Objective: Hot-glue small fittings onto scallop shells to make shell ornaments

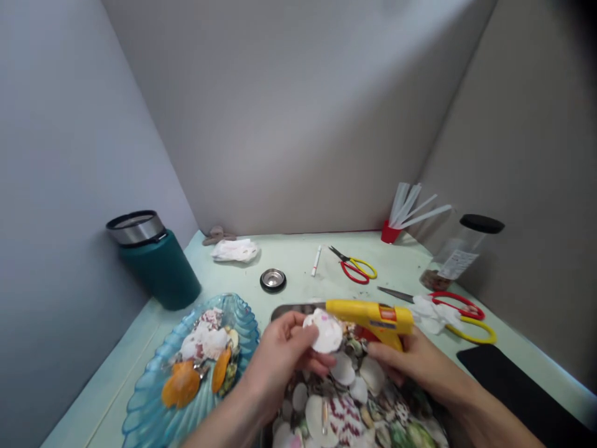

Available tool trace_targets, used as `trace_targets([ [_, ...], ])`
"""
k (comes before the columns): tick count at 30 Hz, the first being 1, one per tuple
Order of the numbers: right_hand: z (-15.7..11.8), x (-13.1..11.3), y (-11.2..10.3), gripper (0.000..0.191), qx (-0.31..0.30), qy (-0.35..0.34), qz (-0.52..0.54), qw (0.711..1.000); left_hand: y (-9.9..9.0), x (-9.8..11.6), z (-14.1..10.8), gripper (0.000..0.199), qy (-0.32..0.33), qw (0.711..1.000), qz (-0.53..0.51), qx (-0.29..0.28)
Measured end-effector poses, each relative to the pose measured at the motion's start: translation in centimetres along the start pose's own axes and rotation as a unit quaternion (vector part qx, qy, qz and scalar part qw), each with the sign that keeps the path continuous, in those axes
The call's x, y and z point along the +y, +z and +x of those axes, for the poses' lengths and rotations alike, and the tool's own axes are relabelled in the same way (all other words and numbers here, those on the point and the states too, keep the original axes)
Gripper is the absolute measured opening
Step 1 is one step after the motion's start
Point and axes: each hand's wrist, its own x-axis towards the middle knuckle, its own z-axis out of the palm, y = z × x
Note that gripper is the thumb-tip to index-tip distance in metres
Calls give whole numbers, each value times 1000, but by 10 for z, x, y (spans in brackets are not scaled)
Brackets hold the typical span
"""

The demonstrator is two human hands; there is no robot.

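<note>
Pinched between thumb and fingers, a white shell (325, 331) with a small pink spot is held up by my left hand (291, 351). My right hand (410, 361) grips the handle of a yellow glue gun (368, 311); its nose points left, just above the white shell. Whether the nozzle touches the shell, I cannot tell. Beneath both hands is a metal tray (280, 309) filled with many seashells (342, 420), white, striped and greenish. To the left, a blue shell-shaped dish (149, 386) holds orange shells (181, 384) and a white clump of shells (205, 342).
A teal bottle (161, 267) stands at left, with a round lid (273, 280) nearby. Behind lie tissues (236, 250), a marker (316, 261) and small scissors (357, 267). At right are glue sticks in a red cup (390, 233), a clear jar (454, 255), larger scissors (459, 311) and a black mat (508, 379).
</note>
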Motion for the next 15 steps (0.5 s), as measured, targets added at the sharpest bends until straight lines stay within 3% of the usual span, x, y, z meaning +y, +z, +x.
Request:
trace_targets([
  [8, 3, 0, -7, 39, -62, -28, -67, 995, -14, -2, 2, 42, -43, 998, -40, 17],
  [15, -1, 16, -2, 43, 18, -38, -148, 988, -7, 0, 2, 36, -35, 998, -22, 43],
])
